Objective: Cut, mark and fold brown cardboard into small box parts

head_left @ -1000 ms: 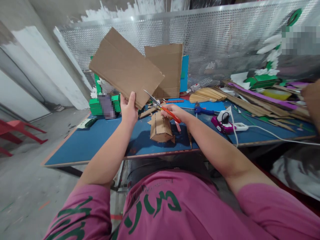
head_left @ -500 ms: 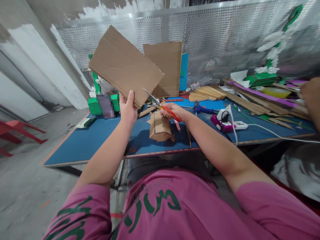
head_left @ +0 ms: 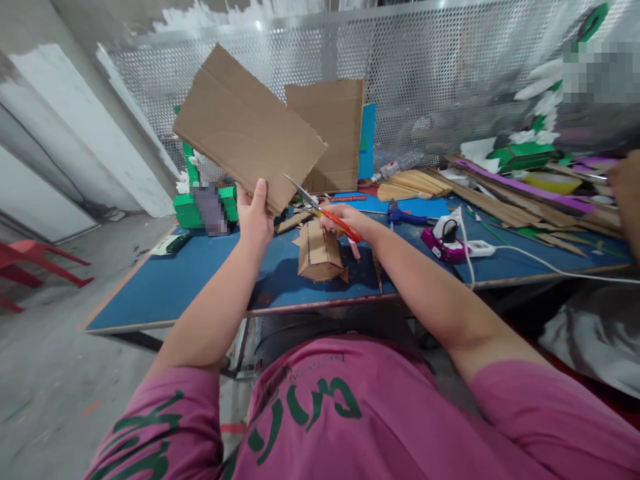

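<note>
My left hand [head_left: 255, 217] grips the lower edge of a large brown cardboard sheet [head_left: 245, 130] and holds it up, tilted, above the blue table [head_left: 170, 287]. My right hand [head_left: 345, 220] is closed on orange-handled scissors [head_left: 320, 210], whose blades point up and left, close to the sheet's lower right edge. Below both hands a small folded cardboard box [head_left: 320, 253] stands on the table.
A second cardboard sheet [head_left: 335, 130] leans on the perforated metal panel behind. A glue gun [head_left: 445, 240] with a white cable, cardboard strips [head_left: 415, 187], green foam pieces [head_left: 190, 207] and coloured scraps lie on the table. Red chairs [head_left: 30, 263] stand at the left. Another person's hand [head_left: 625, 193] shows at the right edge.
The cardboard sheet and both hands have drifted slightly up and left in view. The scissors stay at the sheet's lower right edge.
</note>
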`<state>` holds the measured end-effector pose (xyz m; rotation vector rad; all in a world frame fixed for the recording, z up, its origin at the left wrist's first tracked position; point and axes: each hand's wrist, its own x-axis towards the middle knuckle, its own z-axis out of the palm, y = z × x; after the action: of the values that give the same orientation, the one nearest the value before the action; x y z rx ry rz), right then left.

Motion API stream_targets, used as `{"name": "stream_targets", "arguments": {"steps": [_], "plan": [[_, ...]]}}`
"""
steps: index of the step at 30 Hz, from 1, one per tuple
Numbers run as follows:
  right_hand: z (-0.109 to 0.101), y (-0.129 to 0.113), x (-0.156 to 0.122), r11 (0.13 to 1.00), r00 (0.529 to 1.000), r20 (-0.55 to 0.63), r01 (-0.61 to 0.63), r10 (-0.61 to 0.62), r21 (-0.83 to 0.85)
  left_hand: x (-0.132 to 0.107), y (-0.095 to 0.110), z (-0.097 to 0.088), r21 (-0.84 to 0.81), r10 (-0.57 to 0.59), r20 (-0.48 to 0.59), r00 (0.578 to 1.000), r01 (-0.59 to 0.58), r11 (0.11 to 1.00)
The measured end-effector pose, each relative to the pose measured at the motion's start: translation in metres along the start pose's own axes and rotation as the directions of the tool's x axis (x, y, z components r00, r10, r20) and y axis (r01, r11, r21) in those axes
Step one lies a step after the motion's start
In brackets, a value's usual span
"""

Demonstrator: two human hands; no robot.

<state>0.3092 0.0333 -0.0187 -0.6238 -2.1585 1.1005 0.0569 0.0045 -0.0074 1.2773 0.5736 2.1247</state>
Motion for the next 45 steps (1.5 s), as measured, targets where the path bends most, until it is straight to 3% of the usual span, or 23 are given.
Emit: {"name": "stream_targets", "arguments": {"steps": [6, 12, 18, 30, 37, 45], "plan": [[0.001, -0.004, 0.0, 0.999, 1.0, 0.002, -0.023, 0.023, -0.023, 0.002, -0.002, -0.001, 0.019, 0.026, 0.004, 1.0, -0.026, 0.999], [0.0, -0.007, 0.0, 0.985, 0.998, -0.054, 0.025, -0.034, -0.172, 0.005, -0.007, -0.005, 0.077, 0.091, 0.012, 0.996, -0.092, 0.993], [0.002, -0.005, 0.001, 0.976, 0.998, -0.063, 0.013, -0.027, -0.215, 0.006, -0.005, -0.005, 0.148, 0.077, -0.006, 0.997, -0.076, 0.986], [0.002, -0.012, -0.002, 0.956, 0.995, -0.074, 0.045, -0.069, -0.289, 0.009, -0.003, -0.005, 0.175, 0.126, 0.007, 0.992, -0.125, 0.977], [0.005, -0.011, -0.002, 0.928, 0.983, -0.091, 0.119, -0.161, -0.352, 0.011, -0.003, -0.009, 0.145, 0.115, 0.045, 0.992, -0.121, 0.982], [0.006, -0.002, 0.004, 0.917, 0.975, -0.164, 0.075, -0.15, -0.392, 0.009, 0.003, -0.006, 0.117, 0.104, 0.06, 0.993, -0.11, 0.987]]}}
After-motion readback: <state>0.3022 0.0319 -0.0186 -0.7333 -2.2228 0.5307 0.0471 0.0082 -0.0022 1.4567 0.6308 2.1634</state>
